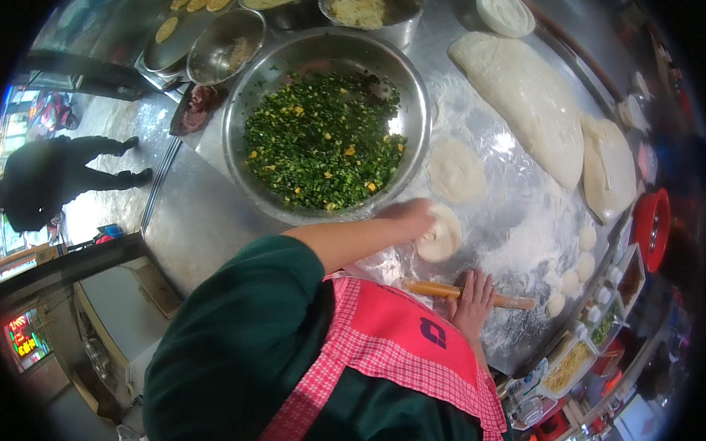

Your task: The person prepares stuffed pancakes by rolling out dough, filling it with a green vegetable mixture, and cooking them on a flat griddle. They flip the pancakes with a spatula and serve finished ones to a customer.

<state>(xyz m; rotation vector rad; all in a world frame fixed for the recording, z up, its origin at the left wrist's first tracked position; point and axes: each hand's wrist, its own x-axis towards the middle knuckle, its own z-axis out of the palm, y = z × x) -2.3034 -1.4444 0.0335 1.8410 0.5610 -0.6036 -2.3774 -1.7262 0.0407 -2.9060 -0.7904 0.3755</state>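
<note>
My left hand (411, 216), blurred, reaches over the near rim of a large steel bowl to a small round of dough (441, 239). Its fingers meet the dough's upper left edge, and their grip is too blurred to make out. Flat across a wooden rolling pin (512, 301) rests my right hand (475, 294), palm down with fingers over the pin. Just beyond the small round lies a wider flattened dough disc (457, 170). Chopped greens with yellow bits (327, 142) fill much of the steel bowl (418, 99).
A large dough mass (521, 98) lies at the upper right, beside a flour bowl (504, 14). Several small dough balls (585, 266) line the floured steel table (525, 210). Ingredient trays (568, 369) stand right. Flatbreads (200, 0) sit far left. A person (48, 172) stands beyond the left edge.
</note>
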